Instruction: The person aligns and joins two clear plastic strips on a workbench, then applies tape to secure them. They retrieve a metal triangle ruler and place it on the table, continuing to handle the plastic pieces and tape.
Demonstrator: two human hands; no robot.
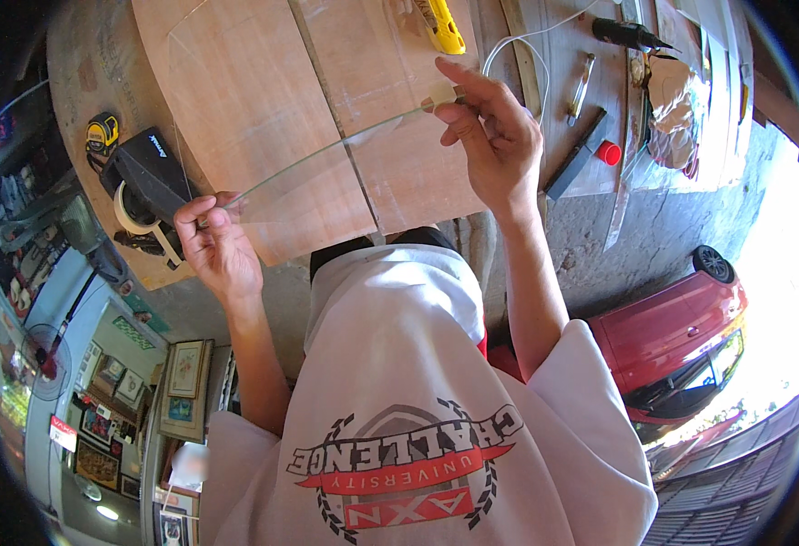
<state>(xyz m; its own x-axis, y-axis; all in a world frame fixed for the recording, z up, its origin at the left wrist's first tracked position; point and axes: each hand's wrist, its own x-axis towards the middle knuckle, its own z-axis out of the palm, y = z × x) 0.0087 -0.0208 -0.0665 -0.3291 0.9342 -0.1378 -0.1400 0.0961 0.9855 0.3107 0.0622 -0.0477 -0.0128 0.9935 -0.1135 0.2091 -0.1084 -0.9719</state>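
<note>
A clear glass pane [334, 146] with a greenish edge is held up in both hands, tilted above the wooden boards in front of me. My left hand [222, 250] pinches its left end between thumb and fingers. At its right end, my right hand [495, 132] is closed on the pane with the thumb below and the index finger stretched out above. A small cream-coloured piece [440, 95], perhaps tape, shows between the right fingers at the pane's corner. Just beyond that hand lies a yellow utility knife [448, 36].
Left on the table are a tape measure [102, 135], a black case [152, 166] and a masking tape roll [130, 211]. On the right lie a black bottle [627, 35], a slim clear-handled tool [581, 89], a black bar [576, 156], a red cap [609, 153] and a white cable [525, 38].
</note>
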